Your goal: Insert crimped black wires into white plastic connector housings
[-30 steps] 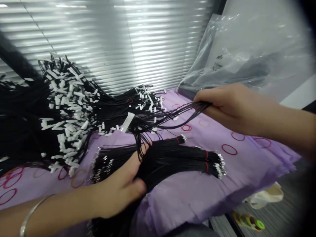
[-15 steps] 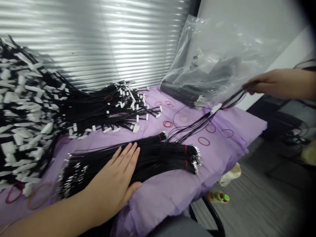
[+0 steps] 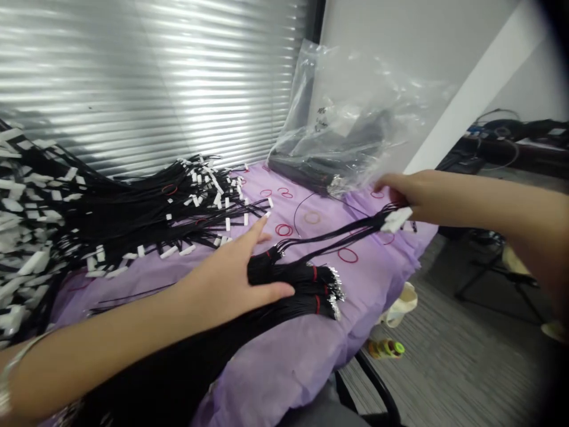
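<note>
My left hand [image 3: 240,270] lies across thick bundles of black cables [image 3: 297,287], thumb and index finger stretched apart. Red rubber bands circle these bundles near their silvery metal tips [image 3: 335,287]. In my right hand [image 3: 402,188], closed fingers grip a thin bunch of black cables [image 3: 342,230], which runs back to the bundles beside my left hand. White tabs [image 3: 397,219] hang on this bunch just below my right fingers.
A heap of black cables with white tabs [image 3: 120,207] covers the left side. Loose red rubber bands [image 3: 348,255] dot the purple cloth [image 3: 284,362]. A clear plastic bag [image 3: 347,130] holding dark cables stands at the back. A bottle [image 3: 386,349] is on the floor.
My right hand has come lower and closer, bringing the cable bunch with it. My left hand has slid forward along the bundles toward their banded ends, and its thumb has spread.
</note>
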The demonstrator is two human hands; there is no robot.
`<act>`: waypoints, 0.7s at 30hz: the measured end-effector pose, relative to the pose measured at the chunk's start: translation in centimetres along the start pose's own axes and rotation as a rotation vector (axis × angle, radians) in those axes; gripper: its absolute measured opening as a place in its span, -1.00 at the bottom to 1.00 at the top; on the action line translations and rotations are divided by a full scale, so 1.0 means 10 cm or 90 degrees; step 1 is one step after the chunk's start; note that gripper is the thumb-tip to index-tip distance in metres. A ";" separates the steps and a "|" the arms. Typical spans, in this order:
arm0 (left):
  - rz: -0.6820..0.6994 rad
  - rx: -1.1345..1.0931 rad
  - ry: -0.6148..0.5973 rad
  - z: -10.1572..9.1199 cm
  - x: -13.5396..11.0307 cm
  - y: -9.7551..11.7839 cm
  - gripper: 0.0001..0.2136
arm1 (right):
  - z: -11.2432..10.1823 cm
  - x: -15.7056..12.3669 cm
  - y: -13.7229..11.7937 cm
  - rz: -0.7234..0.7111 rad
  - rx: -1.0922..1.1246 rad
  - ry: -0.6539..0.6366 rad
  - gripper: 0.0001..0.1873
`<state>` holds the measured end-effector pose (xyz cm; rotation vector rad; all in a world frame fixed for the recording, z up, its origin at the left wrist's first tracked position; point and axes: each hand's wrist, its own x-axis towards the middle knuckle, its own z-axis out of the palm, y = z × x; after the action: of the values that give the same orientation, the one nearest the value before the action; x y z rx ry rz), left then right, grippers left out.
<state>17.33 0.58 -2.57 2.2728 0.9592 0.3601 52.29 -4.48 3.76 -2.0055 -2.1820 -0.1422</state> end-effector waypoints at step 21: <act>-0.014 -0.907 -0.300 0.01 0.43 -0.06 -0.54 | -0.17 0.30 -0.74 -0.180 0.652 -0.344 -0.56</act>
<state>20.03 3.94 -2.98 0.9444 0.2475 0.3097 44.75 -2.50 6.32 -1.1997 -2.0674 1.3202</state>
